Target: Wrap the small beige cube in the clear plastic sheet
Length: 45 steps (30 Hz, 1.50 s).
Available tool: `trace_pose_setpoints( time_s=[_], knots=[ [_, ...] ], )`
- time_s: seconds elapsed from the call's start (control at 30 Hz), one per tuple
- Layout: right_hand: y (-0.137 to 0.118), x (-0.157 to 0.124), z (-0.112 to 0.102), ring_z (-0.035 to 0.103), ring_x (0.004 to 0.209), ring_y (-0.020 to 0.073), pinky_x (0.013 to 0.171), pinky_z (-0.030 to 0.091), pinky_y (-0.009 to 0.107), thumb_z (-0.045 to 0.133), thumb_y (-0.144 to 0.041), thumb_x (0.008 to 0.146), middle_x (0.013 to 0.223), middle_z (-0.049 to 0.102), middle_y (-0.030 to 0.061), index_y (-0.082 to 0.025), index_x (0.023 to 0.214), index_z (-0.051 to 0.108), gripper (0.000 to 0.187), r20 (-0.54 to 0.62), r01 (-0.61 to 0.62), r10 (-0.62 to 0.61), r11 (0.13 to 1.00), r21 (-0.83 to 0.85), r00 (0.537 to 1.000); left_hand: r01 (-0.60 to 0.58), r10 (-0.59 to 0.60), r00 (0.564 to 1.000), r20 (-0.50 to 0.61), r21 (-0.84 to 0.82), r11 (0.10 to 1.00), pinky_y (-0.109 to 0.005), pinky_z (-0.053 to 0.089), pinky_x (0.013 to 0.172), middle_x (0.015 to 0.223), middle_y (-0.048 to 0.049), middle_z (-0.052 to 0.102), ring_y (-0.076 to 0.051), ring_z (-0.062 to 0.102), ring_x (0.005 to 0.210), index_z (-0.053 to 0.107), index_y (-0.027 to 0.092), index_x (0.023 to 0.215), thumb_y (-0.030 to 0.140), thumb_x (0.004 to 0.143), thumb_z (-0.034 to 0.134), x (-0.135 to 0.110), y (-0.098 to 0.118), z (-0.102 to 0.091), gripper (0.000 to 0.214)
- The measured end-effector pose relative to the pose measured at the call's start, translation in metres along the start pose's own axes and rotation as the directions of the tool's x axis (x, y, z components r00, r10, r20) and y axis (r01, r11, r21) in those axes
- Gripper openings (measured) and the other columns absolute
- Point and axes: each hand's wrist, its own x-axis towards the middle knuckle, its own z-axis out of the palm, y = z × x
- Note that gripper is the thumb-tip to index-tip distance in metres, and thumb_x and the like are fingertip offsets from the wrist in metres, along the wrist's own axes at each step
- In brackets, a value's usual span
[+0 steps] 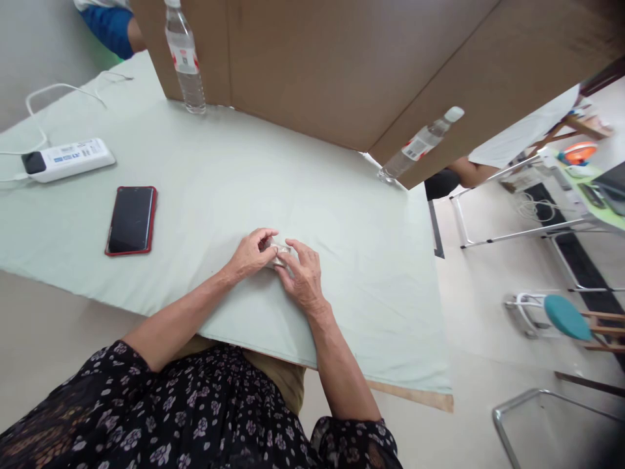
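Near the front edge of the cloth-covered table [229, 189], a small pale, shiny object [280, 254] sits between my two hands. It looks whitish or silvery, and its kind is too small and too covered to make out. My left hand [251, 253] closes on its left end with thumb and fingers. On the other end, my right hand [303, 270] has its fingers curled round the object, the thumb at the near side. Both hands are low over the cloth. Fingers hide much of the object.
A red-cased phone [131, 220] lies to the left, beyond it a white power strip [73, 159] with cables. Brown cardboard panels [303, 71] rise at the back, with water bottles [185, 65] [420, 146] against them. A teal-seated stool [566, 317] stands on the floor at right.
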Motion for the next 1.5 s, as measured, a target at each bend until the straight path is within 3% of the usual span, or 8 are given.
trace_pose_setpoints(
  time_s=[0.37, 0.57, 0.83, 1.17, 1.4, 1.5],
  knots=[
    [0.004, -0.001, 0.0, 0.057, 0.12, 0.027, 0.097, 0.045, 0.043, 0.061, -0.035, 0.095, 0.13, 0.064, 0.0116, -0.024, 0.108, 0.066, 0.017, -0.076, 0.071, -0.07, 0.997, 0.012, 0.995, -0.005, 0.005, 1.0, -0.001, -0.017, 1.0, -0.029, 0.051, 0.082, 0.097, -0.0047, 0.065, -0.014, 0.058, 0.079, 0.066, 0.011, 0.121, 0.022, 0.073, 0.058, 0.001, -0.002, 0.0, 0.05],
    [0.006, 0.0, 0.0, 0.056, 0.124, 0.0288, 0.099, 0.045, 0.046, 0.062, -0.032, 0.094, 0.135, 0.062, 0.0104, -0.028, 0.121, 0.066, 0.028, -0.044, 0.065, -0.066, 0.997, -0.031, 0.997, -0.018, 0.017, 1.0, -0.01, -0.038, 0.999, -0.028, 0.051, 0.078, 0.094, -0.0036, 0.066, -0.014, 0.059, 0.078, 0.066, 0.012, 0.119, 0.023, 0.073, 0.06, 0.002, -0.008, 0.002, 0.048],
    [0.0, 0.0, 0.002, 0.059, 0.118, 0.026, 0.095, 0.046, 0.042, 0.06, -0.029, 0.096, 0.126, 0.067, 0.0099, -0.027, 0.114, 0.068, 0.02, -0.102, 0.116, -0.122, 0.991, -0.067, 0.987, -0.017, 0.017, 1.0, -0.004, -0.13, 0.991, -0.026, 0.051, 0.075, 0.088, -0.001, 0.062, -0.013, 0.058, 0.076, 0.065, 0.013, 0.117, 0.022, 0.071, 0.059, 0.004, -0.01, 0.002, 0.047],
    [0.002, -0.001, 0.007, 0.059, 0.118, 0.0253, 0.096, 0.045, 0.043, 0.06, -0.029, 0.095, 0.12, 0.068, 0.0083, -0.026, 0.102, 0.067, 0.01, -0.094, 0.103, -0.102, 0.995, 0.003, 0.99, -0.039, 0.039, 0.999, 0.001, -0.079, 0.996, -0.028, 0.05, 0.076, 0.088, -0.0018, 0.062, -0.014, 0.056, 0.076, 0.066, 0.013, 0.116, 0.024, 0.071, 0.059, 0.005, -0.01, 0.003, 0.047],
    [0.0, -0.001, 0.005, 0.054, 0.126, 0.0286, 0.101, 0.043, 0.047, 0.062, -0.03, 0.093, 0.137, 0.06, 0.0108, -0.027, 0.113, 0.066, 0.021, -0.072, 0.048, -0.05, 0.998, -0.032, 0.996, -0.03, 0.029, 1.0, -0.01, -0.062, 0.998, -0.028, 0.051, 0.078, 0.09, -0.0021, 0.064, -0.014, 0.058, 0.077, 0.067, 0.013, 0.116, 0.021, 0.071, 0.058, 0.004, -0.009, 0.002, 0.046],
    [0.0, -0.001, 0.005, 0.054, 0.125, 0.0285, 0.101, 0.044, 0.046, 0.062, -0.027, 0.092, 0.133, 0.062, 0.0102, -0.026, 0.111, 0.067, 0.02, -0.085, 0.075, -0.078, 0.997, -0.03, 0.993, -0.041, 0.04, 0.999, -0.007, -0.064, 0.997, -0.028, 0.051, 0.078, 0.089, -0.0019, 0.064, -0.014, 0.058, 0.077, 0.067, 0.012, 0.116, 0.021, 0.071, 0.058, 0.004, -0.009, 0.001, 0.046]
  ],
)
